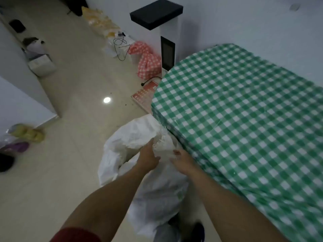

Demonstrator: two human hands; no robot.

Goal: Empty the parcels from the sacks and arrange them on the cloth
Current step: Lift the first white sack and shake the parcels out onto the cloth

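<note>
A white woven sack stands on the floor against the near left edge of the table, its frayed mouth bunched upward. My left hand grips the bunched top of the sack from the left. My right hand holds the same bunch from the right, fingers curled into the fabric. A green and white checked cloth covers the table on the right, with nothing lying on it. No parcels are visible; the sack's contents are hidden.
A red checked bundle and a black cable lie on the floor beyond the table. A white pillar with a black top stands behind. A red printed box sits by the table corner. Slippers lie far left.
</note>
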